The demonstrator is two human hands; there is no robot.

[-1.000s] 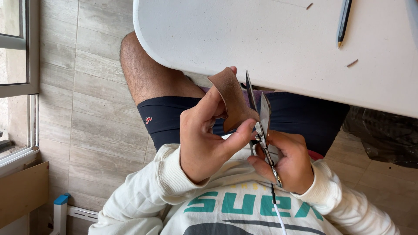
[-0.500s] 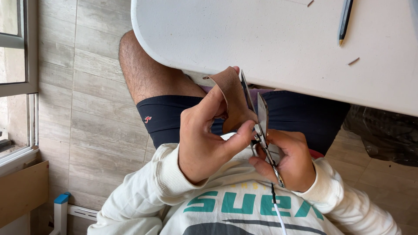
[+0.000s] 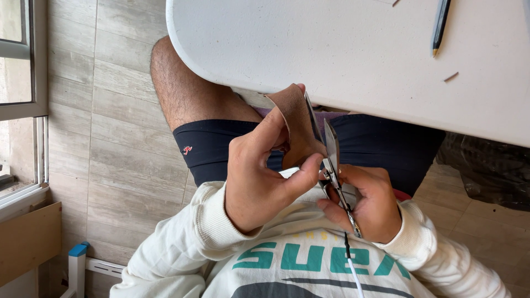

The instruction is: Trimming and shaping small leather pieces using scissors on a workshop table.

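Seen from above, seated at a white table [image 3: 353,49], hands working low over the lap just below the table's rounded edge. Left hand [image 3: 259,176] curled around a piece of brown cardboard [image 3: 295,124], fingers wrapped over its left edge and thumb pressed against its lower right corner, pinching it firmly and holding it upright, top edge nearly touching the table rim. Right hand [image 3: 367,201] closed through the handles of a pair of scissors [image 3: 328,154], fingers folded tight around the grips, handles mostly hidden by the palm. Blades parted a little into a narrow V, pointing up towards the table, one blade lying along the right edge of the cardboard and the other just beside it; hard to tell whether the card sits between them. Both hands close together, thumb of the left almost touching the scissors' pivot. Below them a cream sweatshirt [image 3: 287,254] with teal lettering, dark shorts [image 3: 221,149] and a bare knee above grey floor tiles [image 3: 105,121]. Farther up on the table, well apart from the hands, a dark pencil [image 3: 440,25] and a small sliver of offcut [image 3: 451,76]
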